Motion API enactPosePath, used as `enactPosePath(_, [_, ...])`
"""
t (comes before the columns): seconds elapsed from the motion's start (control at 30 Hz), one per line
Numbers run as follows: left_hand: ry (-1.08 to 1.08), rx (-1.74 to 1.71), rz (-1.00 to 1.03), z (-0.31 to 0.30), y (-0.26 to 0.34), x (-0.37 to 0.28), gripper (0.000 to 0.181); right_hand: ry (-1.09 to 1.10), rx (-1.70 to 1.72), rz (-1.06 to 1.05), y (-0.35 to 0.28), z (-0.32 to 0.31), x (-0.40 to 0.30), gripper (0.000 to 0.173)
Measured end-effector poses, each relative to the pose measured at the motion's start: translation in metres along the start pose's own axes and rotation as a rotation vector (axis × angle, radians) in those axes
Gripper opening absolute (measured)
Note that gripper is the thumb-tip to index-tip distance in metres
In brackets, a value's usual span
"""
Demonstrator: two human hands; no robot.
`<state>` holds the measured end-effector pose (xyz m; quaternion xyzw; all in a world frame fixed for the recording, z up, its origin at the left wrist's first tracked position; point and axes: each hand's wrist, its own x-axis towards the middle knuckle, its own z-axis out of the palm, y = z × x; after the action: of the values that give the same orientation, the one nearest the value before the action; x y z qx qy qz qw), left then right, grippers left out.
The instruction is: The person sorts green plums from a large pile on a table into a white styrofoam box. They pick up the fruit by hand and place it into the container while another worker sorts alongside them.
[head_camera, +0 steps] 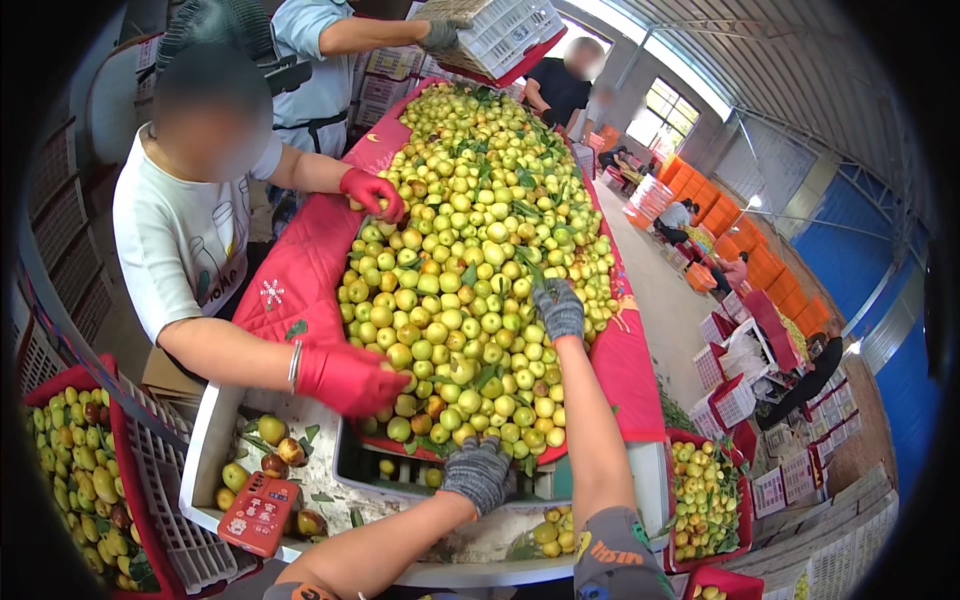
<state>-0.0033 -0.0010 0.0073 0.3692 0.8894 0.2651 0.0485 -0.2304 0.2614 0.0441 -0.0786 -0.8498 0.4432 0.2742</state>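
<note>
A big heap of green-yellow jujubes (457, 281), some with brown patches and loose leaves among them, covers the sloping table in front of me. My left hand (478, 472), in a grey knitted glove, touches fruit at the heap's near edge, above a dark rectangular opening (409, 484). Farther up on the right, my right hand (561, 309), in a matching glove, rests with its fingertips among the jujubes near some leaves. Both palms face down, so whether either hand grips a fruit is hidden. Red quilted cloth (300, 270) lines the table.
Opposite on the left, a co-worker's red-gloved hands (352, 379) work in the same heap. A red phone-like case (259, 514) bearing writing lies on the pale tray rim beside loose jujubes. Fruit-filled crates (709, 502) flank the table. Another person tips a white crate (502, 37) at the far end.
</note>
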Motion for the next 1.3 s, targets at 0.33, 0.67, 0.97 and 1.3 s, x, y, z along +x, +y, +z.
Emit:
enactPosePath(0.33, [-0.012,-0.014,-0.034,-0.005,-0.001,-0.006,0.032,-0.488,-0.791,-0.056,-0.052,0.032,0.092,0.030])
enactPosePath(0.67, [0.059,-0.006,-0.007,-0.001,-0.006,-0.007,0.031,-0.086,-0.606,0.112,0.002,-0.136,-0.043,0.040])
enactPosePath(0.97, [-0.026,0.010,0.005,-0.002,0.000,-0.003,0.033,0.530,-1.122,0.435,0.107,-0.473,-0.251,0.042])
enactPosePath(1.3, [-0.007,0.002,-0.018,-0.004,-0.001,-0.005,0.034,0.173,-0.686,-0.108,0.043,-0.286,-0.096,0.026])
